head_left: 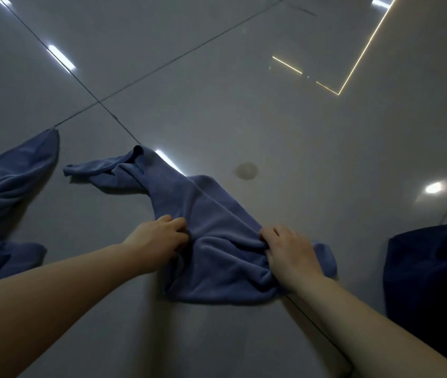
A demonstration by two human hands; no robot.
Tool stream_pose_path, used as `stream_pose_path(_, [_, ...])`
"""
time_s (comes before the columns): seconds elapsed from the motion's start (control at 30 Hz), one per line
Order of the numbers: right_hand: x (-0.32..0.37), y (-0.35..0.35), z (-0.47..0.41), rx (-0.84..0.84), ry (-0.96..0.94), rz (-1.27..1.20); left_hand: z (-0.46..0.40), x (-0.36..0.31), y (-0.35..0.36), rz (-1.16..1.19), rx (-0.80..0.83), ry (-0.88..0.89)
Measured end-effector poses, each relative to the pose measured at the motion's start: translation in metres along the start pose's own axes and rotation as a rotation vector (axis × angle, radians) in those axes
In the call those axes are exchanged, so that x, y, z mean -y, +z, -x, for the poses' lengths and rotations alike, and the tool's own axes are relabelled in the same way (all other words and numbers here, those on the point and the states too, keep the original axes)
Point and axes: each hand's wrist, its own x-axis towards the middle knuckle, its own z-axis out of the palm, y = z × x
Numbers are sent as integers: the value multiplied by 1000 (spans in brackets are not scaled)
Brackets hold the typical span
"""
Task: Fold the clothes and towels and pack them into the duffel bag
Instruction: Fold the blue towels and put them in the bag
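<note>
Two blue towels lie on the glossy tiled floor [244, 105], which fills nearly the whole view and throws back strips of ceiling light. At the left edge, the larger spread of cloth is a second blue towel [4, 192], crumpled and untouched, well apart from the one being worked. At the right edge sits a dark navy shape, probably the duffel bag [432, 274], though too little of it shows to be sure. Between them, straight ahead, the blue towel [206, 214] is bunched and twisted, its far end trailing away to the left. The left hand [159, 241] has its fingers curled into the cloth at the near left edge, and the right hand [288, 255] is clamped on a gathered fold at the near right. My guess is the person is about to pull it flat for folding. With the far end twisted over itself, a tug from the near side alone could drag the whole thing along the slick tile instead of opening it, and any fold made on top of that twist would come out lumpy and pack badly.
</note>
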Motion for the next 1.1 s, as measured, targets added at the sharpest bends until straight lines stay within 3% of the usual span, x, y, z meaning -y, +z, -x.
stream_pose_path(0.1, [-1, 4, 20, -20, -64, -50, -2, -6, -10, 74, 68, -15])
stream_pose_path(0.17, [-1, -4, 32, 106, -30, 9, 1, -9, -25, 259, 111, -38])
stream_pose_path(0.23, [-2, -16, 43, 256, 32, 68, 8, -15, -47, 376, 97, -17])
stream_pose_path(0.43, [22, -114, 67, 325, 54, -114, 51, -56, -141, 534, 6, -14])
stream_pose_path(0.53, [54, -189, 90, 304, 19, -192, 84, -82, -194, 549, -43, 15])
stream_pose_path(0.73, [96, -302, 178, 97, -5, -302, 174, -129, -275, 709, -318, 61])
stream_pose_path(0.93, [103, -337, 269, -17, 37, -317, 240, -175, -302, 806, -479, 146])
stream_pose_path(1.1, [105, -341, 297, 55, 64, -179, 267, -185, -288, 613, -524, 72])
